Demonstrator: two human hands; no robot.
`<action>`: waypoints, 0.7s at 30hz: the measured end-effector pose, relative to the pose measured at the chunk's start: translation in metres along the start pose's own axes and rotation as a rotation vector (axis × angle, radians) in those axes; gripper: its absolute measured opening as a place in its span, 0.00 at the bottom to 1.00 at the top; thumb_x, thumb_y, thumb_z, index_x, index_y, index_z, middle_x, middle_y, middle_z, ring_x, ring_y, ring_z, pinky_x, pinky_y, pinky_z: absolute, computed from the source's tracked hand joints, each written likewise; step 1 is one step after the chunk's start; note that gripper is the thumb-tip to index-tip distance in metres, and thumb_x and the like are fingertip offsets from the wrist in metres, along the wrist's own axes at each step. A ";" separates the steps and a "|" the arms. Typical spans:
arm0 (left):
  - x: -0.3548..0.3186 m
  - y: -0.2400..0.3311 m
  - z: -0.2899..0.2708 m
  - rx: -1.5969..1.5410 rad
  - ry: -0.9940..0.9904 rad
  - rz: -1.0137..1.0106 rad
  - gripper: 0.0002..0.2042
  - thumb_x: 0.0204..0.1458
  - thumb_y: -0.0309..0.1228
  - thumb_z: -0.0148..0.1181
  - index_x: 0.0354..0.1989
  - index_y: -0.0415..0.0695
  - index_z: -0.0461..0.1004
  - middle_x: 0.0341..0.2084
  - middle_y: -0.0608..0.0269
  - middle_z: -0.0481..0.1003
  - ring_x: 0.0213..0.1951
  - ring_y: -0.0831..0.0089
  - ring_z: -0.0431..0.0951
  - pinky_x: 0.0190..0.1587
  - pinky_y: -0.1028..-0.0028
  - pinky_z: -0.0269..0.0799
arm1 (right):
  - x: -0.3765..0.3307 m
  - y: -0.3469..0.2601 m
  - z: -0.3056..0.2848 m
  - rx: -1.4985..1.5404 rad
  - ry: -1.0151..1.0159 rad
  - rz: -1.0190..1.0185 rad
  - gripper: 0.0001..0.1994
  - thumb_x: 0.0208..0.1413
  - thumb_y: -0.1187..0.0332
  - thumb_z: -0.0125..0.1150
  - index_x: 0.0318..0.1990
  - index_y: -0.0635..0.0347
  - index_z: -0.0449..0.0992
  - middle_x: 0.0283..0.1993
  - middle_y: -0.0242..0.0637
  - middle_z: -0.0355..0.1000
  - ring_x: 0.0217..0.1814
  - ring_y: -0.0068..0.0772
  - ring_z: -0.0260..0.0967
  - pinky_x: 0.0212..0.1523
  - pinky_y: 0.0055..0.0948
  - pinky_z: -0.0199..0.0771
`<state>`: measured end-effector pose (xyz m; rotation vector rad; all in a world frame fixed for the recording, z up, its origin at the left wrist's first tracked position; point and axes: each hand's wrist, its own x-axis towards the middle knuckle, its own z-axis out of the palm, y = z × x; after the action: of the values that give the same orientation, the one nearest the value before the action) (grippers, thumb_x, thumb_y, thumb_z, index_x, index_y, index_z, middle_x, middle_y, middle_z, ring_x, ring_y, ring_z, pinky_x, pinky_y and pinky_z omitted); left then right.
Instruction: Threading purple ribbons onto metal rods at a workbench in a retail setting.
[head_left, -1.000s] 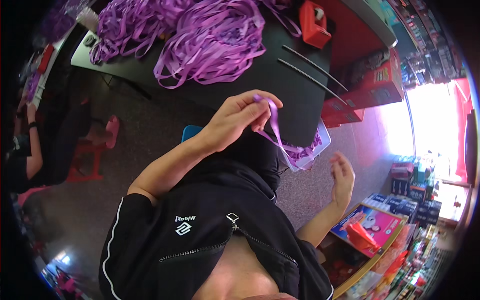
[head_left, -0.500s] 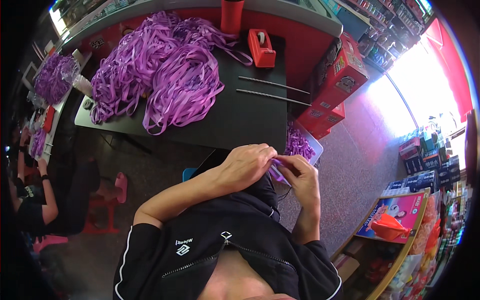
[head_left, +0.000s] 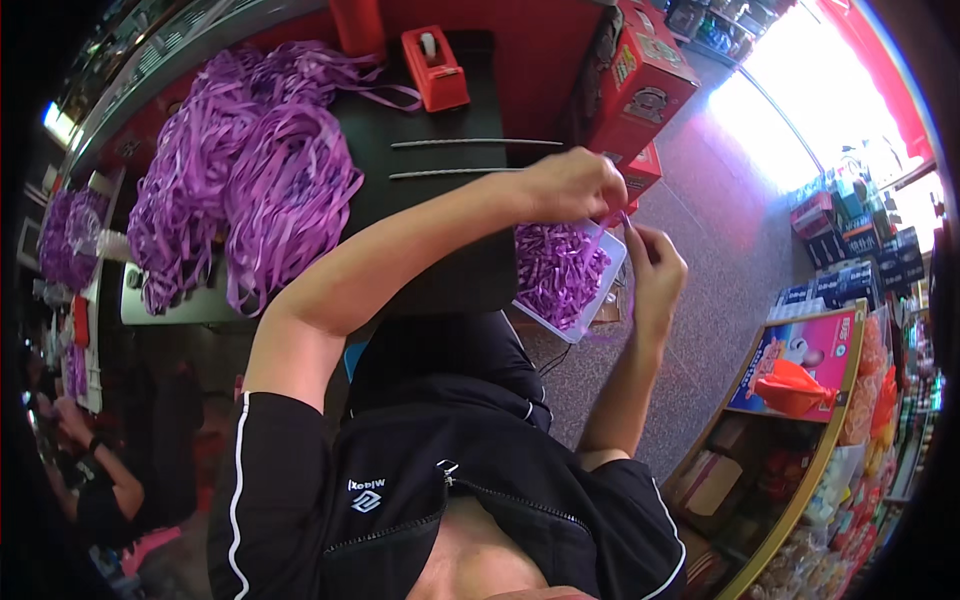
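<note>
Lying on black table [head_left: 480,120], purple ribbons [head_left: 285,190], speckled floor [head_left: 705,230], bright opening [head_left: 780,110].

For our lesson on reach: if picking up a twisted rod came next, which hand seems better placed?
Probably the left hand: it appears nearer the twisted rods, while the right hand sits farther right.

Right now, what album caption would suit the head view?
Left fingers gripping purple ribbon, right fingers close by, near a tub of purple strips.
</note>
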<state>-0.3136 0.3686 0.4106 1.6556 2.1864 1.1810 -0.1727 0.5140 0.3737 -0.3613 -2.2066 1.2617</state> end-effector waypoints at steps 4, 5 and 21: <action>0.013 -0.036 -0.022 0.110 0.308 -0.175 0.12 0.46 0.23 0.55 0.40 0.39 0.78 0.34 0.50 0.78 0.39 0.59 0.79 0.43 0.67 0.74 | 0.064 0.040 0.048 0.028 0.042 -0.007 0.11 0.50 0.65 0.66 0.36 0.63 0.81 0.30 0.36 0.77 0.32 0.20 0.71 0.36 0.23 0.70; 0.009 -0.043 -0.029 0.156 0.345 -0.195 0.11 0.47 0.24 0.55 0.40 0.39 0.78 0.34 0.51 0.78 0.39 0.59 0.79 0.43 0.67 0.73 | 0.078 0.045 0.059 0.043 0.029 -0.021 0.10 0.50 0.65 0.66 0.35 0.63 0.81 0.29 0.36 0.77 0.31 0.20 0.71 0.36 0.23 0.70; -0.021 -0.080 -0.044 0.115 0.364 -0.325 0.10 0.48 0.29 0.58 0.36 0.37 0.78 0.31 0.52 0.77 0.37 0.61 0.78 0.41 0.68 0.72 | 0.086 0.064 0.133 0.600 -0.311 0.121 0.06 0.52 0.74 0.65 0.37 0.65 0.79 0.29 0.26 0.74 0.29 0.11 0.66 0.29 0.13 0.65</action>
<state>-0.3894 0.3228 0.3807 1.1215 2.6559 1.3642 -0.3234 0.4966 0.2955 -0.0595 -1.9295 2.0762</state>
